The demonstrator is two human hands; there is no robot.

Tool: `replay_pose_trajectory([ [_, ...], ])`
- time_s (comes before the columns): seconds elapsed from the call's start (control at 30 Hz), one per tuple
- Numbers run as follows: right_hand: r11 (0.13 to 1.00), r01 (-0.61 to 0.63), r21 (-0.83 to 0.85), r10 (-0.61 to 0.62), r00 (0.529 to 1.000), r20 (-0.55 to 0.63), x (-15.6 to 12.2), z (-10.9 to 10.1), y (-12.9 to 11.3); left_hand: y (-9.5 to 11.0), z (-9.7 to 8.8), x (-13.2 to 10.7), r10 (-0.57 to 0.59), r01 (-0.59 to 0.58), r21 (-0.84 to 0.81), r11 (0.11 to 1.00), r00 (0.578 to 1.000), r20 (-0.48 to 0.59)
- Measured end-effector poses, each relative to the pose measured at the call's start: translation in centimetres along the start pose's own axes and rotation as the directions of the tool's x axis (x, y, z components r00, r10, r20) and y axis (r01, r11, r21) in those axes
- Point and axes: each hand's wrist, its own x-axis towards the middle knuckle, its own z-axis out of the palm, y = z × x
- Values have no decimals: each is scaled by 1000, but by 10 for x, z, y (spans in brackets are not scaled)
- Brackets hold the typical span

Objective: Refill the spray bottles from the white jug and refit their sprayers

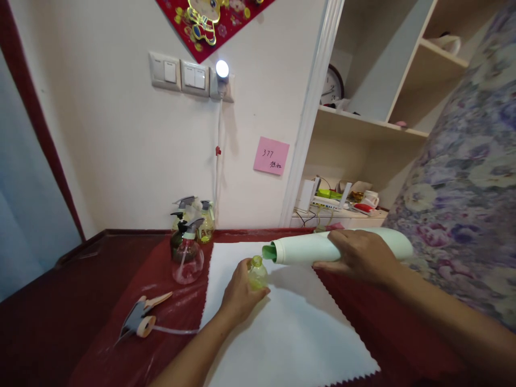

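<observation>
My left hand is wrapped round a small clear yellow-green bottle, its open neck facing up. With my right hand I grip a long pale green bottle, tilted almost level. The green spout of that bottle is just right of the small bottle's neck. Whether liquid runs between them is too small to tell. A white cloth with a zigzag edge lies under both hands. Left of the cloth, a grey and orange spray head lies on its side with its clear tube.
Several spray bottles stand at the back left, a pink clear one in front. A dark red sheet covers the table against the wall. Shelves and a floral curtain are at the right.
</observation>
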Motion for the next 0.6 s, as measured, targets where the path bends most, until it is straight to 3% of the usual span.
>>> replay_pose_trajectory([
  [0.37,993,-58,103,59,998,-12,-6,12,-2,-1,0,1,14,-14,-8,1000,1000,-6],
  [0.6,916,-280,289,265,960,90,-7,23,-4,-2,0,1,-7,6,-28,1000,999,-32],
])
